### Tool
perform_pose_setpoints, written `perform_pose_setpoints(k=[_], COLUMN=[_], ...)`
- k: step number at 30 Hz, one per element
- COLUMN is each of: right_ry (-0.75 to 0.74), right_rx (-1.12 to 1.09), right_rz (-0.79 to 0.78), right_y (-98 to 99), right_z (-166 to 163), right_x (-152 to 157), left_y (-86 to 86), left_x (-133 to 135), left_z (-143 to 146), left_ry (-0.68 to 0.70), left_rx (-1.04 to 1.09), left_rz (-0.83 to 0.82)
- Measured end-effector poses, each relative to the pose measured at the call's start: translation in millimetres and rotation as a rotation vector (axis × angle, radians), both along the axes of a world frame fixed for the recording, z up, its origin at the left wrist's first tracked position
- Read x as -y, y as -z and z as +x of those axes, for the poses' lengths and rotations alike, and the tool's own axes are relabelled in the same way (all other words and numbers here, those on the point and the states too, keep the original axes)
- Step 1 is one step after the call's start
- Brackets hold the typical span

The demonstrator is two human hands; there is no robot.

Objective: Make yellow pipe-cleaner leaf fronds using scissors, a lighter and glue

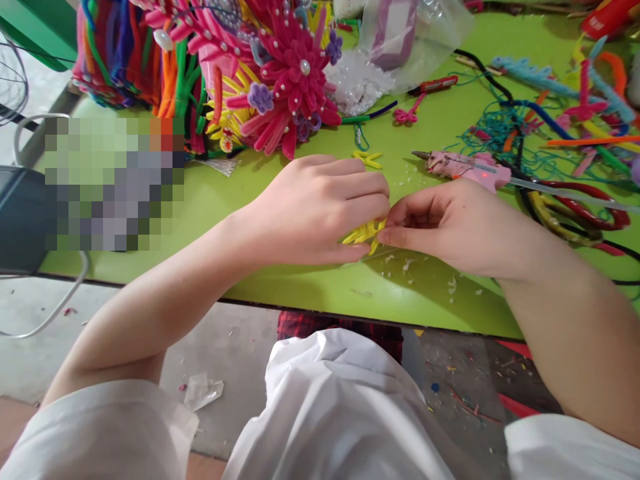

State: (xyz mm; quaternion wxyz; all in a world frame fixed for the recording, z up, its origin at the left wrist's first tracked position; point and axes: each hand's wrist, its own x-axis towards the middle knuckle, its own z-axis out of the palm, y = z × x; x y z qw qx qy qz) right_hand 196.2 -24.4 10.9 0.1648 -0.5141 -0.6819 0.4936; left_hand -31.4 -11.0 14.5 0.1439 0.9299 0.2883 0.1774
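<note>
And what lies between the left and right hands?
In the head view, a spiky yellow piece lies between the left hand and the right hand.

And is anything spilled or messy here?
Yes, a bit. Whitish scraps are scattered on the green table near the right hand, teal thread lies in a tangle beyond the pink glue gun, and crumpled clear plastic sits on the floor. They look odd because they seem like litter, not laid out tidily.

Shirt (330, 407): was plain white and loose, with soft creases across the front. Left sleeve (110, 433), right sleeve (567, 447): were both white, short and wide. Lap garment (299, 325): was red-and-black plaid, partly hidden. Left hand (317, 207), right hand (463, 227): were bare.
</note>
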Motion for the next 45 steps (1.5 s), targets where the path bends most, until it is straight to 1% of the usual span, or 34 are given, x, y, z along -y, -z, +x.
perform_pose_setpoints(k=[4, 5, 7, 9, 12, 14, 16, 17, 18, 20, 22, 23, 25, 27, 30, 32, 33, 34, 35, 36, 37, 38, 39, 40, 42, 44, 45], right_ry=[-0.001, 0.016, 0.072, 0.119, 0.153, 0.166, 0.178, 0.177, 0.176, 0.165, 0.150, 0.150, 0.159, 0.164, 0.104, 0.066, 0.083, 0.133, 0.214, 0.299, 0.338, 0.337, 0.305, 0.257, 0.216, 0.291, 0.337], right_rx=[0.013, 0.016, 0.003, -0.035, -0.077, -0.065, -0.021, 0.000, 0.012, 0.002, -0.027, -0.035, -0.025, -0.007, 0.025, 0.172, 0.304, 0.468, 0.642, 0.807, 0.938, 1.009, 1.028, 0.997, 0.872, 0.771, 0.696], right_rz=[0.025, 0.051, 0.109, 0.132, 0.144, 0.176, 0.236, 0.264, 0.287, 0.298, 0.263, 0.250, 0.241, 0.242, 0.234, 0.281, 0.324, 0.366, 0.390, 0.379, 0.328, 0.264, 0.205, 0.172, 0.179, 0.168, 0.125], right_y=[-2.2, -3.2, -5.1, -5.7, -2.3, 1.8, 5.3, 6.4, 7.0, 7.0, 6.1, 5.7, 5.5, 5.6, 2.7, -4.4, -9.4, -15.0, -20.5, -25.2, -28.7, -30.5, -30.5, -28.9, -22.0, -13.4, -9.8], right_z=[1, 2, 3, 5, 6, 7, 7, 7, 7, 4, 1, -1, -6, -8, -4, 6, 13, 20, 28, 35, 42, 47, 53, 57, 65, 73, 77], right_x=[-1, -1, -3, -4, -4, -3, -2, -1, 0, 1, 3, 3, 4, 5, 4, 2, 1, -1, -2, -4, -6, -8, -10, -12, -14, -15, -15], left_y=[1.1, 0.9, 0.0, -0.6, 1.1, 4.0, 7.5, 8.9, 10.0, 10.8, 10.1, 9.4, 8.3, 8.1, 10.4, 13.1, 14.7, 16.6, 18.7, 21.0, 23.5, 26.2, 28.8, 31.3, 35.2, 37.5, 38.1], left_x=[-1, -3, -7, -13, -20, -24, -27, -28, -28, -28, -26, -26, -24, -24, -27, -31, -34, -38, -41, -46, -50, -54, -58, -62, -69, -74, -77], left_z=[-1, -3, -6, -9, -10, -9, -6, -5, -4, -3, -3, -3, -3, -4, -7, -10, -12, -15, -18, -22, -25, -28, -31, -34, -36, -34, -32], left_ry=[0.043, 0.041, -0.001, -0.063, -0.040, 0.014, 0.068, 0.069, 0.064, -0.016, -0.112, -0.136, -0.156, -0.144, -0.130, -0.125, -0.127, -0.133, -0.144, -0.165, -0.195, -0.233, -0.276, -0.315, -0.371, -0.400, -0.404], left_rx=[-0.033, -0.020, 0.062, 0.158, 0.280, 0.374, 0.457, 0.474, 0.487, 0.484, 0.452, 0.439, 0.413, 0.398, 0.361, 0.314, 0.282, 0.243, 0.198, 0.157, 0.127, 0.116, 0.132, 0.162, 0.220, 0.211, 0.191], left_rz=[0.074, 0.055, -0.074, -0.267, -0.503, -0.598, -0.636, -0.645, -0.647, -0.639, -0.631, -0.631, -0.637, -0.629, -0.589, -0.554, -0.525, -0.484, -0.434, -0.376, -0.318, -0.269, -0.233, -0.214, -0.205, -0.195, -0.185])
